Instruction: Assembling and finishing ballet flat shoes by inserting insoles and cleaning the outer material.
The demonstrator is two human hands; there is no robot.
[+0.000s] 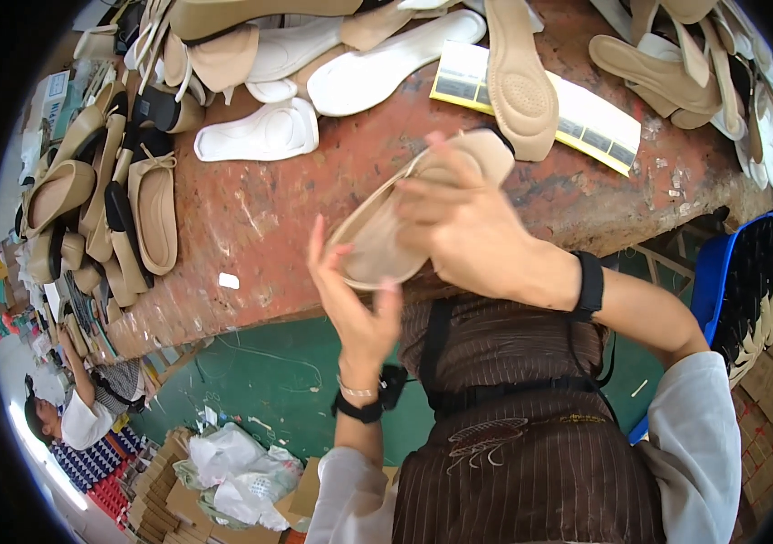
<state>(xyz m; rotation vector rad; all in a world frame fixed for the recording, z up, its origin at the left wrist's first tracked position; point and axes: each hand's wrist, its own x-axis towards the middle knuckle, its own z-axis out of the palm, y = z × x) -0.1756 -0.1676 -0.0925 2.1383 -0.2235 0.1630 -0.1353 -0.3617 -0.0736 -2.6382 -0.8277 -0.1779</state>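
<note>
Item: beige, oval, soft-looking shoe insole (385, 238), thin, with a pale rim. Location: held in the air between your two hands, just over the near edge of the rust-red, scuffed desk (269, 218), not resting on it.

Left hand (355, 304): palm up under the lower end of the insole, fingers spread and curling to its edge. Grip: lightly closed on the insole, more a cradle than a pinch.

Right hand (468, 236): laid over the upper side, fingers wrapped across the wide end, thumb hidden. Grip: closed on the insole.

Handling note, as a judgement: the piece looks limp, so keep one hand under it while the other presses or smooths. Work from the middle to the rim so no crease is trapped. Keep your fingertips on the edge, not the face, if the surface is tacky; that cannot be told from here.

Nearby stock:
- white foam insoles (260, 131), flat on the desk, well apart from your hands.
- tan padded insole with a dotted heel patch (521, 86), lying across a yellow-edged sheet of dark labels (586, 122).
- row of beige flat shoes with black linings (124, 199) at the left end of the desk.
- blue plastic crate of dark soles (758, 281) beside your right arm.
</note>
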